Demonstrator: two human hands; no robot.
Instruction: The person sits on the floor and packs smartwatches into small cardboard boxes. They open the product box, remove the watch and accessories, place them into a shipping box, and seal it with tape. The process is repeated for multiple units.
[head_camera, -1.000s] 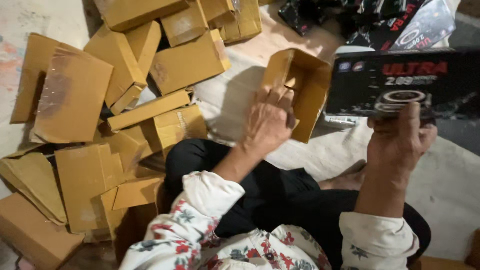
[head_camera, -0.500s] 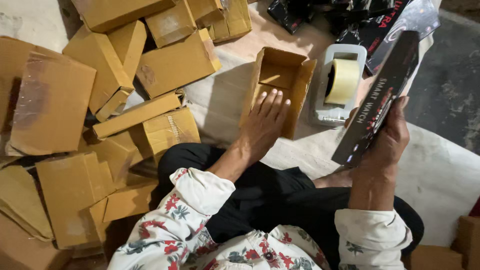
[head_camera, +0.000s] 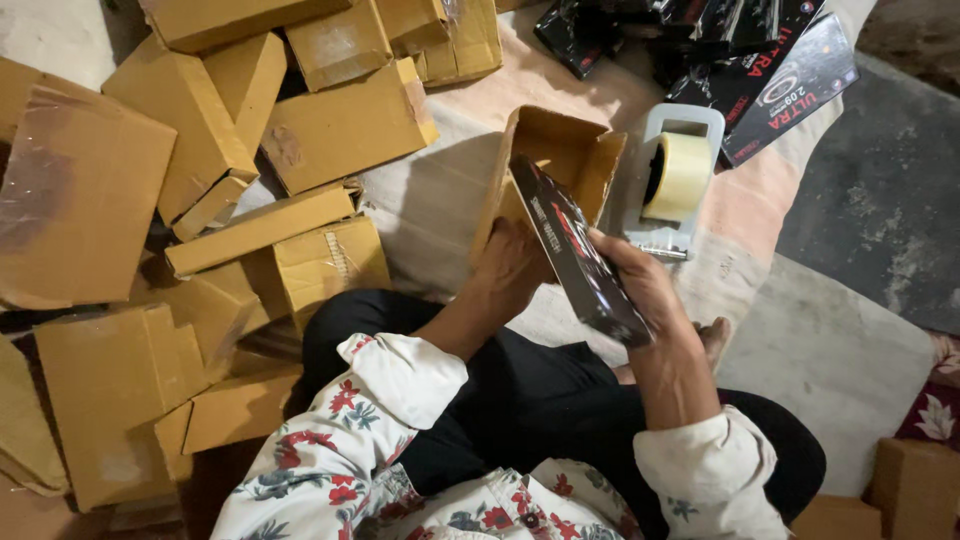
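Right hand: my right hand (head_camera: 640, 285) is clamped around the lower part of a flat black box (head_camera: 575, 250), fingers wrapped over its edge.
Left hand: my left hand (head_camera: 515, 265) is closed on the near wall of a small open cardboard box (head_camera: 550, 165), steadying it; I cannot see the fingertips, which lie behind the black box.
Black box: I hold it tilted, its upper end at the mouth of the open cardboard box, its lower end towards my lap. Whether that end is already inside I cannot tell.
Open cardboard box: it stands on a pale cloth (head_camera: 430, 200) spread over the floor, mouth turned up and towards me.
Tape dispenser: a pale tape dispenser (head_camera: 672, 175) with a roll of tape lies just beside the open box, on its right.
More black boxes: I see a heap of black boxes (head_camera: 740, 50) beyond the dispenser, at the top right.
Cardboard pile: closed brown cartons (head_camera: 220, 170) lie stacked and scattered to my left, some sealed with clear tape.
Floor: grey floor (head_camera: 870, 220) shows past the cloth on the right.
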